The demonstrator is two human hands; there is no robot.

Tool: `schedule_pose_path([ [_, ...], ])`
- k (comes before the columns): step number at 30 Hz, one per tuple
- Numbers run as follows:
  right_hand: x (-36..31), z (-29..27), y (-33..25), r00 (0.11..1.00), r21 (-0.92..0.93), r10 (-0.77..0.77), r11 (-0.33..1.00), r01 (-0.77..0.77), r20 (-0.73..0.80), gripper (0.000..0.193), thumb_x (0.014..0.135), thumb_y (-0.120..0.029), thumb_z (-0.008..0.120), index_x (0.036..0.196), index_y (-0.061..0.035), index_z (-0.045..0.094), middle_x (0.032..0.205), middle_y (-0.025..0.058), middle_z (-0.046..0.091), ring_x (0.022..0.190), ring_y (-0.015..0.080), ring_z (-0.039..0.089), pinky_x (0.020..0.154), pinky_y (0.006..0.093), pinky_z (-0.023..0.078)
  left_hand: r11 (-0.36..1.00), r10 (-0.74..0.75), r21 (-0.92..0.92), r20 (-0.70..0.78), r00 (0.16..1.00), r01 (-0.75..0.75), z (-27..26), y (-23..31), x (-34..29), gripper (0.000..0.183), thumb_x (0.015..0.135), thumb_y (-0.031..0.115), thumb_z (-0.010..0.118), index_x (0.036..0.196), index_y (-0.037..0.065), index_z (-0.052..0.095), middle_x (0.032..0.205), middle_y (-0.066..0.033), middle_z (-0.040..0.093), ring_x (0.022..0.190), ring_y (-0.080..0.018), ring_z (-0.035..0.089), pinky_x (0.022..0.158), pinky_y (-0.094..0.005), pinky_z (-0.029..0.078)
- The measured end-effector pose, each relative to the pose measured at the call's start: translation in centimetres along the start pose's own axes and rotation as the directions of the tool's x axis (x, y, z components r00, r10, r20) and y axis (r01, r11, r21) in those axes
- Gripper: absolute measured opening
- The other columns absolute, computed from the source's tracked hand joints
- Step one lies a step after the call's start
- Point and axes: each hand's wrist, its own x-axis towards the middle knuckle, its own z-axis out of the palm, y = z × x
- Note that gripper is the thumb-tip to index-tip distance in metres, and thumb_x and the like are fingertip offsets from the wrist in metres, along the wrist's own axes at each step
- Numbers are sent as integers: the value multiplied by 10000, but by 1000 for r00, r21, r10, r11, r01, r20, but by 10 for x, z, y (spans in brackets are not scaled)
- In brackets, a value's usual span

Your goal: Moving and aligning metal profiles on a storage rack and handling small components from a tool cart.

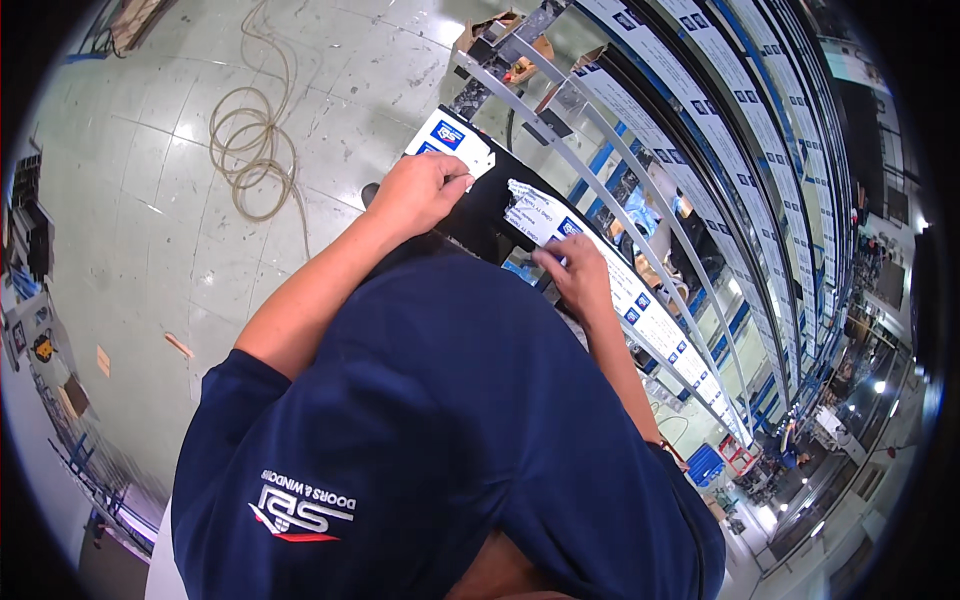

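Note:
A long black profile [487, 205] lies in front of me, covered in part by white protective film [645, 297] with blue printed patches. Between two torn film edges a stretch of bare black surface shows. My left hand [422, 193] is closed in a pinch at the ragged edge of the far-left piece of film [450, 140]. Over the near side of the other film piece, my right hand [582, 275] has its fingers bent together, slightly blurred. What its fingertips hold, if anything, is hidden.
Long film-covered profiles [690, 110] rest on a blue rack to the right. Pale metal bars [600, 190] run beside my workpiece. A coiled hose [250, 160] lies on the floor at the left. A cardboard box [480, 40] stands at the far end, and a blue crate [706, 465] sits lower right.

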Motion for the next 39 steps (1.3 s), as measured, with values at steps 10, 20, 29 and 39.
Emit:
schedule_pose_path([
  [10,101,-23,-44,807,-151,-494,815,560,323,507,780,-57,757,1262,-176,655,1163,67,643,1108,304,625,922,410,531,954,-225,-190,50,973,230,9,-7,2,251,936,250,684,987,13,750,787,-144,728,690,-253,686,666,-367,522],
  [20,144,-26,-34,499,-31,-705,563,826,503,177,816,-132,761,990,-114,734,957,56,664,913,304,662,778,409,539,668,-453,-650,32,891,363,112,-15,-70,244,972,227,709,1002,-12,751,813,-6,722,721,-55,605,650,-252,492],
  [29,148,-22,-33,383,-67,-788,403,913,482,164,866,-186,745,994,-89,712,937,83,656,910,321,657,774,422,529,569,-600,-775,-164,783,274,178,13,-73,252,946,247,712,971,2,766,723,-47,717,622,-77,607,594,-283,483],
  [39,158,-25,-46,268,-93,-765,266,960,585,201,813,-119,762,997,-55,714,971,111,683,975,343,662,835,438,528,625,-671,-712,-280,687,320,189,33,-62,226,984,213,683,935,6,758,697,22,664,563,-42,526,523,-238,421],
])
